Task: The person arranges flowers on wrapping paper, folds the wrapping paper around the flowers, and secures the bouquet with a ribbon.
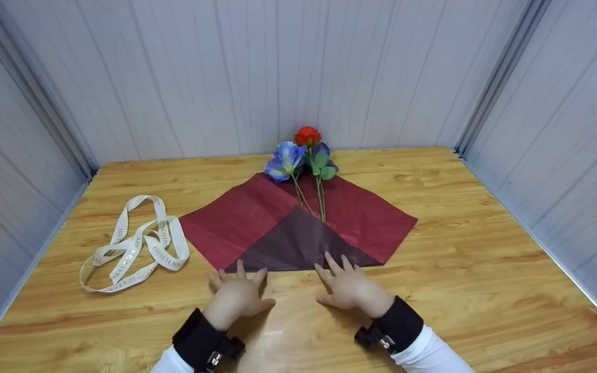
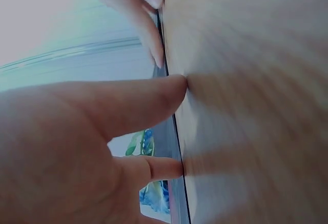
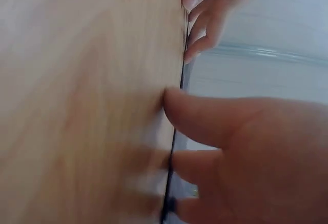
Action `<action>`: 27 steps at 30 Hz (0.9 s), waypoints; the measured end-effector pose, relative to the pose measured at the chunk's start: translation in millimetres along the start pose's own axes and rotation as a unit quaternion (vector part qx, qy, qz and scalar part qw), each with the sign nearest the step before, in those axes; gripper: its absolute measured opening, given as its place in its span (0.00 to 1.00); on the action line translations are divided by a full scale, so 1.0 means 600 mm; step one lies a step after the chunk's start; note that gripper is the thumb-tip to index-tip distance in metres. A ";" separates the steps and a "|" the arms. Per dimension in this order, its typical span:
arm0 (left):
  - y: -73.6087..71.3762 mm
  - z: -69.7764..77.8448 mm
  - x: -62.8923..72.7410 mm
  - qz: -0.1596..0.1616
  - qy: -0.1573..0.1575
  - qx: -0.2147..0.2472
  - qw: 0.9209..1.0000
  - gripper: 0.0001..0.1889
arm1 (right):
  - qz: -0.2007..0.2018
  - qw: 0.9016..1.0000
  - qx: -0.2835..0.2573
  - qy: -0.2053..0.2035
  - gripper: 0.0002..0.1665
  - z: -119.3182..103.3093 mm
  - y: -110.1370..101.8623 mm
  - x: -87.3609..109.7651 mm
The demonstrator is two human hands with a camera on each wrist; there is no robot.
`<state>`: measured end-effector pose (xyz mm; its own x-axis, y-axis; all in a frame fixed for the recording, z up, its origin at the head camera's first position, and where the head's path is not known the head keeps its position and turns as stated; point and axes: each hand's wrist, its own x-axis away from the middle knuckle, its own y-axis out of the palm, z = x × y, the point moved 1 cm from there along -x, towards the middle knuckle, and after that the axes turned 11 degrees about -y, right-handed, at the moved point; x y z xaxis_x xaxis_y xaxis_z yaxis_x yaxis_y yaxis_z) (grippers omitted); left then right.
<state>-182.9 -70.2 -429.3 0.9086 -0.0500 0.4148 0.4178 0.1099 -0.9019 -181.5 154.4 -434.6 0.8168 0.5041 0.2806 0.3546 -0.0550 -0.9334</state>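
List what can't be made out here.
Head view: lower ends of the stems, under the dark flap.
Head view: part of the dark blue flower, behind green leaves.
Head view: much lettering on the ribbon, too small.
Left wrist view: part of the left hand, cut off by the bottom edge.
Right wrist view: part of the right hand, cut off likewise.

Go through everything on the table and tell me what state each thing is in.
Red wrapping paper: spread out
Dark flap: folded up
Stems: lower ends covered
Red flower: in bloom
Pale blue flower: in bloom
Darker flower: partly hidden by leaves
White ribbon: loose, loops overlapping
Left grip: spread, touching flap's edge
Right grip: spread, touching flap
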 end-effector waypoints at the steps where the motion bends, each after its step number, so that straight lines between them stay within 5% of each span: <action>1: -0.001 0.001 0.000 -0.003 -0.001 0.000 1.000 0.40 | -0.009 1.000 0.000 0.006 0.45 -0.001 -0.002 0.003; 10: -0.004 0.004 0.002 0.017 0.004 -0.002 1.000 0.38 | -0.016 0.991 0.032 0.127 0.52 0.008 -0.012 0.012; 18: 0.002 0.000 -0.004 0.072 0.012 -0.002 0.997 0.35 | 0.080 0.980 0.071 0.166 0.34 0.021 -0.021 0.002; 23: 0.003 -0.020 -0.028 0.144 0.020 0.032 0.989 0.31 | 0.178 0.976 0.031 0.122 0.29 0.041 -0.022 -0.016; 27: -0.002 -0.053 -0.056 0.190 0.010 0.083 0.978 0.28 | 0.175 0.983 -0.004 0.048 0.33 0.054 -0.017 -0.037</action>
<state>-214.2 -100.5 -445.8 0.9987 0.0069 0.0505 0.0465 0.2844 -0.9576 -218.3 171.6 -438.4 0.9286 0.3691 -0.0371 0.0478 -0.2183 -0.9747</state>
